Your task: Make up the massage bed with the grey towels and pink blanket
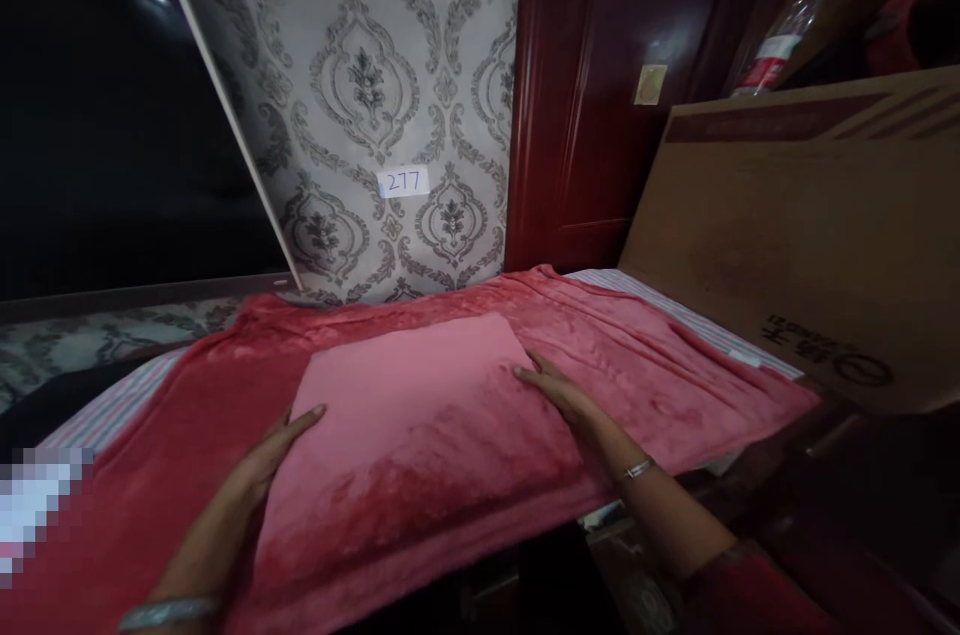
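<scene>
Two flat, released hands, left hand (259, 460) and right hand (559, 390), press each side of one folded pink cloth (409, 405) on one red blanket (637, 355).

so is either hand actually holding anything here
Nothing is gripped. The left hand and right hand lie flat, fingers open, against the left and right edges of the folded pink fleece blanket.

Plush, velvety cloth blanket (450, 415) — matt cardboard box (810, 235), glossy dark wood door (585, 95), patterned wallpaper (360, 95).
</scene>
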The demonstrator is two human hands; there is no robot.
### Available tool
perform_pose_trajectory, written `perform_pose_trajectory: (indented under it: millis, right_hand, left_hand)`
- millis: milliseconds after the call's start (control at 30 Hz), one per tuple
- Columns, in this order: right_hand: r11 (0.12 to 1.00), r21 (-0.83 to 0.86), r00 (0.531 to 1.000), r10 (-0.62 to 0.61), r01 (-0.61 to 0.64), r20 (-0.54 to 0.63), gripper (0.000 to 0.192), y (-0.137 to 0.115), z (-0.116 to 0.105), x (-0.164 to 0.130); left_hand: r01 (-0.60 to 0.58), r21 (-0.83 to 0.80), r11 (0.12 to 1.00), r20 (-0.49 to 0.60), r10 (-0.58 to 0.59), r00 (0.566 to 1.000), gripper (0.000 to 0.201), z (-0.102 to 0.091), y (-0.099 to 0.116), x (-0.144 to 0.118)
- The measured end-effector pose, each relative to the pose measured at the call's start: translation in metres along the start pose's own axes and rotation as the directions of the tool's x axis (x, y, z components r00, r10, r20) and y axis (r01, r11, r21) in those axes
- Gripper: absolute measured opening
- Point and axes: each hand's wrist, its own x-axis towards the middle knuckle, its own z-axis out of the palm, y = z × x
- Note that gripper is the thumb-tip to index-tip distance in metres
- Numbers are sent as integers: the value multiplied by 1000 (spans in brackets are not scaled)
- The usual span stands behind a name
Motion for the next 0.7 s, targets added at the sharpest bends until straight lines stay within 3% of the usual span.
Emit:
perform_pose_trajectory:
  millis: [67,200,367,467,567,633,700]
  right_hand:
    - [995,95,999,15,-18,30,78,-7,4,-1]
    - [994,102,1000,-23,24,-11,86,-21,7,4]
    - [984,110,983,-125,140,-135,92,-52,-2,-2]
    - [967,167,962,-151,192,-229,89,-80,-7,-25]
    - [942,256,949,-143,218,-281,91,-99,-5,-55]
    - [919,298,935,-161,259,-316,91,-97,-1,-74]
    - [904,319,919,-160,283,-360,92,-81,3,-89]
  left_hand:
    - [-10,-47,999,34,12,999,78,1,0,2]
    - [-180,-46,983,88,184,979,69,1,13,9]
    - [-312,44,949,168,300,939,76,5,61,13]
    - [-357,51,933,255,334,908,80,15,101,13]
    - [-391,23,920,307,366,879,71,29,137,17]
    - [-376,-15,926,349,358,866,68,37,146,26]
    - [-339,-23,940,393,321,862,70,44,138,39]
